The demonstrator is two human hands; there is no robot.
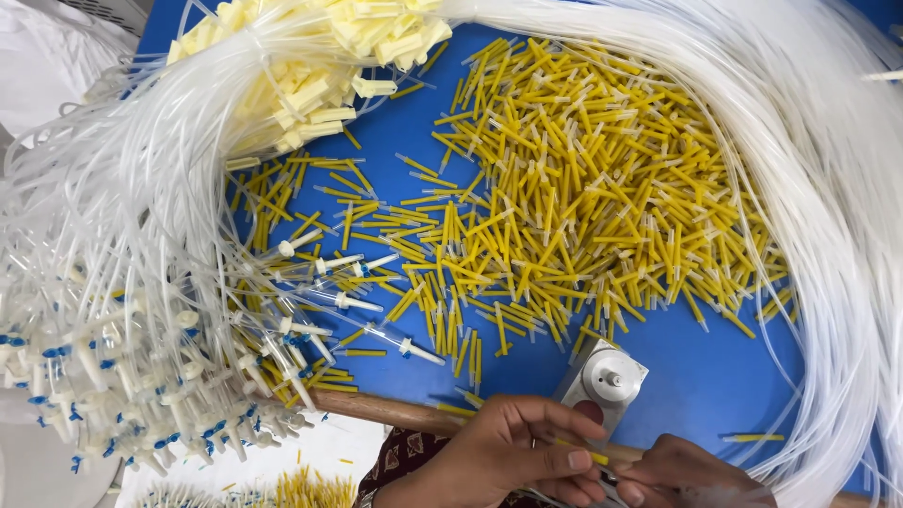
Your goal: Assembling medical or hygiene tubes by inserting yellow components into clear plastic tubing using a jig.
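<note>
At the bottom centre, the left hand [513,452] pinches a yellow tube piece [581,451] beside the small white fixture [604,381]; the right hand [682,475] curls alongside, its grip unclear. Crowding clear tubing [828,216] could snag and scatter the loose yellow pile [564,198].

Right hand [691,475] — cut off by bottom edge.

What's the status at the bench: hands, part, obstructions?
Left hand pinching a yellow tube piece; right hand closing on its tip. Small white fixture just above them. Yellow pieces heaped beyond; clear tubing loops around.
</note>
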